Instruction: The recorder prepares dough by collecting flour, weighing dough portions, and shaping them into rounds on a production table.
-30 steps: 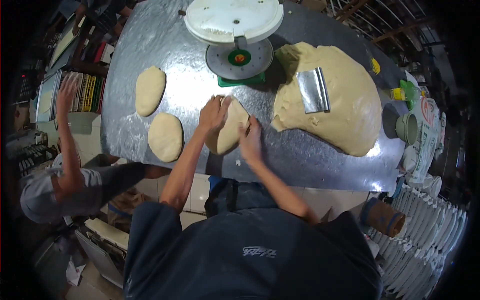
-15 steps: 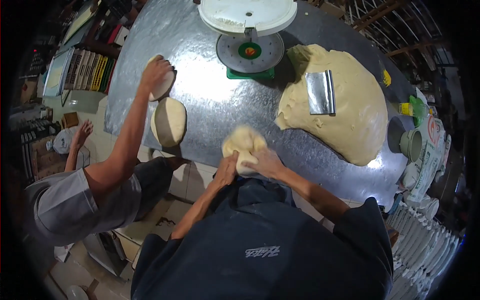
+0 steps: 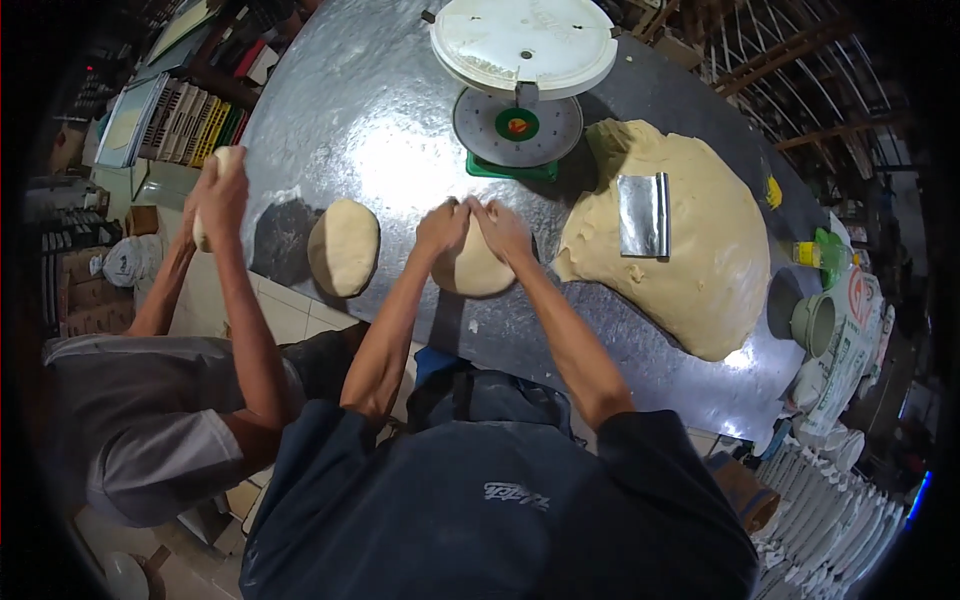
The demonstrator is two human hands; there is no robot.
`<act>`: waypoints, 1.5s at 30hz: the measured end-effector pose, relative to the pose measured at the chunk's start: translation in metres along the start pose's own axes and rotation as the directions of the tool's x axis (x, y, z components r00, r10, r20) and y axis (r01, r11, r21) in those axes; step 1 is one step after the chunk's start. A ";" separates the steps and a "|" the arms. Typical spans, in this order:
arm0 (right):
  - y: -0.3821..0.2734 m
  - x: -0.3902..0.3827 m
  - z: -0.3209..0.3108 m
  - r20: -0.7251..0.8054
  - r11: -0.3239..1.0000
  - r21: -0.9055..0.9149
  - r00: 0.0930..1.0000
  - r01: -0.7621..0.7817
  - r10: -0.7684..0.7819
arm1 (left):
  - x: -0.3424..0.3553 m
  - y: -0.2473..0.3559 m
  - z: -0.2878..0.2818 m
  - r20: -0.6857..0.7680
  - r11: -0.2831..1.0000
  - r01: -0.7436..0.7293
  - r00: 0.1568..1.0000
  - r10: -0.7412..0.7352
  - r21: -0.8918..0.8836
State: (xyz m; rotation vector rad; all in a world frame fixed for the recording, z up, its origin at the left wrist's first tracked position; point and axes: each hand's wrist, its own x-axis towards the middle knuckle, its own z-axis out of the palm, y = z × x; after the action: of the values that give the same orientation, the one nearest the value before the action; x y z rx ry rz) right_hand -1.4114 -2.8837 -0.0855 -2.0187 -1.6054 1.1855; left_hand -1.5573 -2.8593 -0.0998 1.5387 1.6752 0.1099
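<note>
A rounded piece of dough (image 3: 472, 268) lies on the dark metal table (image 3: 420, 325) in front of me. My left hand (image 3: 441, 230) grips its far left edge, fingers curled over the dough. On the far right edge my right hand (image 3: 502, 232) does the same, and the fingertips of both hands nearly meet. To the left rests a flat oval dough piece (image 3: 343, 250), apart from my hands. A large mound of dough (image 3: 700, 290) spreads over the right side, with a metal dough scraper (image 3: 643, 215) lying on top.
A dial scale (image 3: 525, 55) with a white round pan stands beyond my hands. At left, a co-worker's hands (image 3: 222, 190) hold another dough piece (image 3: 228, 160) raised near the table edge. A grey-green bucket (image 3: 815, 325) and white sacks (image 3: 850, 360) are at the right.
My hands and dough have moved from the table's near edge farther onto the tabletop; the dough lies flat now. The co-worker has lifted one dough piece off the table with both hands.
</note>
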 end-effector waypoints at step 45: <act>0.076 -0.059 -0.030 -0.075 0.698 0.709 0.974 -0.099 0.214 | -0.040 0.058 -0.087 -0.722 0.897 -0.440 0.633 0.278 -0.040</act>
State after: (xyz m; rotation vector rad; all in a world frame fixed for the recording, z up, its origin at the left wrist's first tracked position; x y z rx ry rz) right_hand -1.3408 -2.9555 -0.0944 -1.6788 -0.7176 1.3846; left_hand -1.5696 -2.8402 0.0093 1.7604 1.7816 1.2067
